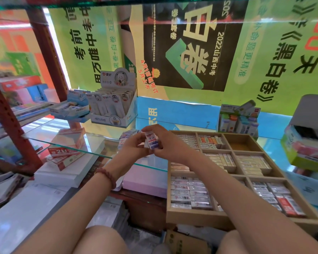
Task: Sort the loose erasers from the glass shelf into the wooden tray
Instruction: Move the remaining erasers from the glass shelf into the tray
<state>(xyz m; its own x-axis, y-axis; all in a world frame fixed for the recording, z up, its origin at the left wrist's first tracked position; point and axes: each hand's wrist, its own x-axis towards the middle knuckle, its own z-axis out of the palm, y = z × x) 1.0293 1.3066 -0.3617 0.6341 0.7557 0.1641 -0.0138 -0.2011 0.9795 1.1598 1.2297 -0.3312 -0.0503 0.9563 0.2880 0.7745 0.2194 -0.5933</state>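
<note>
Both hands meet above the glass shelf, just left of the wooden tray. My left hand and my right hand together hold a small stack of wrapped white erasers with red and blue print. A pile of loose erasers lies on the glass behind my left hand, partly hidden. The tray has several compartments, most filled with rows of erasers; the far right compartment holds none.
An open display box of correction tapes and a blue-white box stand at the back left. Red-white cartons lie left on the glass. A box of coloured items stands behind the tray. A red shelf post rises at left.
</note>
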